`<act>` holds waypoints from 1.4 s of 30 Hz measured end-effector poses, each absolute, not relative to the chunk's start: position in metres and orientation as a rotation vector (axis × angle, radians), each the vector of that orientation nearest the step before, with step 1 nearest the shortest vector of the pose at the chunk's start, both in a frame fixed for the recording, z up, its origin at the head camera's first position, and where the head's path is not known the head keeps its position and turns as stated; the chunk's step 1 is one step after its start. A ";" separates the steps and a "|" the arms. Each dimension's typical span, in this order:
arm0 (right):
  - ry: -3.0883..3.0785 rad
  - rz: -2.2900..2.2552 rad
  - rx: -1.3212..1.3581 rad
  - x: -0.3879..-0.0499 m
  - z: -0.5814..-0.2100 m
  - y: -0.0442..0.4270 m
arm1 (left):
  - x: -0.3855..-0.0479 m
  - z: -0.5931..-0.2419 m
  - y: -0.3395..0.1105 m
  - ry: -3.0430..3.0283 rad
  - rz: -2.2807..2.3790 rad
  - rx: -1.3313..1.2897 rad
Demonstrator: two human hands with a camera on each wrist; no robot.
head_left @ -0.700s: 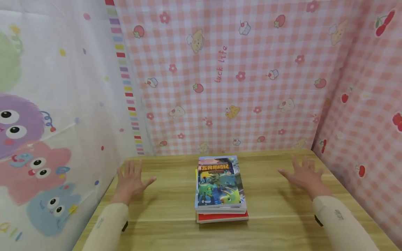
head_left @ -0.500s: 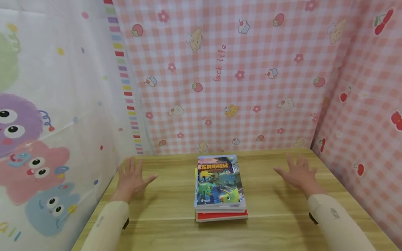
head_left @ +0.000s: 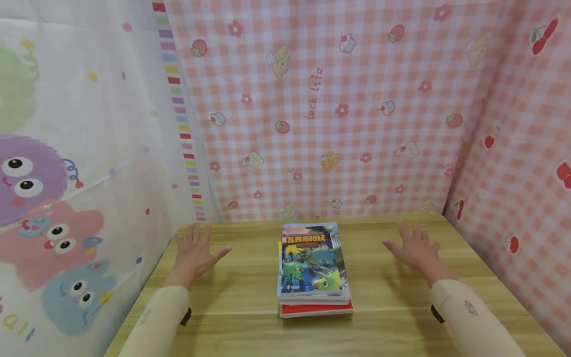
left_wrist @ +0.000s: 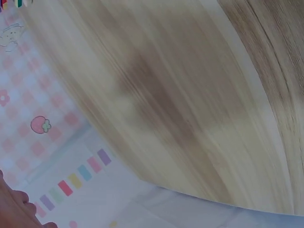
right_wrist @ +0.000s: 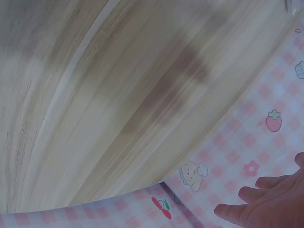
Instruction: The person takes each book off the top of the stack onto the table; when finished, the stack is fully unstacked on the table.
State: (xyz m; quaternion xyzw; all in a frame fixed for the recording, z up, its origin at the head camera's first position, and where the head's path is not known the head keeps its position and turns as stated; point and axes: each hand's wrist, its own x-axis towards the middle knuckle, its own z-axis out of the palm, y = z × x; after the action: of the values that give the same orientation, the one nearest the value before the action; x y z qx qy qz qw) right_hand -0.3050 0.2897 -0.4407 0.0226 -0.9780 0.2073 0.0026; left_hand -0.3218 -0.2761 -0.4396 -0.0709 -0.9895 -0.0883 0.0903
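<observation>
A stack of several books (head_left: 312, 263) lies near the middle of the wooden table, its top cover blue-green with yellow-orange lettering and a red-covered book low in the pile. My left hand (head_left: 195, 253) is spread over the table to the left of the stack, touching nothing that I can see. On the other side, my right hand (head_left: 416, 252) is held with fingers spread, apart from the books. Parts of the left hand (left_wrist: 19, 209) and the right hand (right_wrist: 270, 202) show at the lower corners of the wrist views, each holding nothing.
The wooden table (head_left: 241, 327) carries the stack. Behind it hangs a pink checked curtain (head_left: 339, 134), which also covers the right side. A white curtain (head_left: 120, 124) with cartoon figures hangs on the left. Hand shadows fall on the wood.
Both hands have moved slightly inward, towards the stack, with fingers still spread. The head view has shifted a little; the books look unmoved on the table.
</observation>
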 end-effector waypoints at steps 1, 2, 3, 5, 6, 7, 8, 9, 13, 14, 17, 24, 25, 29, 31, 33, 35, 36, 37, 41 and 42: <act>-3.067 0.664 0.075 -0.305 -0.440 0.288 | -0.321 -0.438 -0.274 -2.943 -0.269 -0.207; -3.066 0.675 0.079 -0.305 -0.440 0.287 | -0.320 -0.437 -0.272 -2.944 -0.282 -0.204; -3.065 0.684 0.082 -0.304 -0.440 0.286 | -0.320 -0.436 -0.271 -2.945 -0.293 -0.203; -3.058 0.701 0.090 -0.303 -0.439 0.282 | -0.318 -0.434 -0.266 -2.948 -0.305 -0.200; -3.058 0.710 0.092 -0.303 -0.438 0.281 | -0.318 -0.433 -0.264 -2.952 -0.315 -0.199; -3.055 0.719 0.095 -0.302 -0.437 0.280 | -0.317 -0.433 -0.262 -2.955 -0.322 -0.197; -3.053 0.729 0.098 -0.302 -0.437 0.279 | -0.317 -0.433 -0.260 -2.956 -0.334 -0.197; -3.053 0.731 0.098 -0.302 -0.437 0.278 | -0.318 -0.434 -0.257 -2.954 -0.343 -0.199; -3.052 0.725 0.092 -0.301 -0.442 0.273 | -0.320 -0.437 -0.249 -2.963 -0.407 -0.199; -3.054 0.723 0.089 -0.300 -0.443 0.271 | -0.320 -0.438 -0.247 -2.962 -0.419 -0.203; -3.057 0.736 0.077 -0.297 -0.445 0.265 | -0.317 -0.441 -0.240 -2.971 -0.470 -0.205; -3.029 0.856 0.068 -0.289 -0.451 0.250 | -0.309 -0.450 -0.224 -2.969 -0.623 -0.218; -3.023 0.901 0.064 -0.288 -0.453 0.248 | -0.308 -0.451 -0.223 -2.969 -0.643 -0.214; -2.991 1.096 0.035 -0.282 -0.459 0.240 | -0.305 -0.453 -0.214 -2.964 -0.824 -0.146; -2.968 1.176 0.007 -0.279 -0.462 0.235 | -0.304 -0.455 -0.207 -2.944 -0.964 -0.098; -2.942 1.242 -0.024 -0.278 -0.463 0.230 | -0.305 -0.458 -0.200 -2.907 -1.104 -0.064; -2.922 1.296 -0.053 -0.277 -0.464 0.225 | -0.306 -0.460 -0.191 -2.863 -1.225 -0.040; -2.911 1.320 -0.061 -0.277 -0.464 0.223 | -0.306 -0.460 -0.187 -2.847 -1.270 -0.031; -2.901 1.346 -0.067 -0.277 -0.464 0.220 | -0.306 -0.461 -0.183 -2.830 -1.310 -0.027; -2.842 1.459 -0.057 -0.278 -0.462 0.211 | -0.306 -0.460 -0.172 -2.768 -1.447 0.005; -2.828 1.486 -0.056 -0.278 -0.461 0.209 | -0.306 -0.459 -0.170 -2.753 -1.470 0.005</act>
State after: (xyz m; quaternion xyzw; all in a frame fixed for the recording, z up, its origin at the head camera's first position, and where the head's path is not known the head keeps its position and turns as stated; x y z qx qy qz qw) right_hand -0.2780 0.2089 -0.4609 -0.0176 -0.8848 0.4648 -0.0268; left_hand -0.3063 -0.1700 -0.4595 0.0017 -0.8821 -0.4709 0.0103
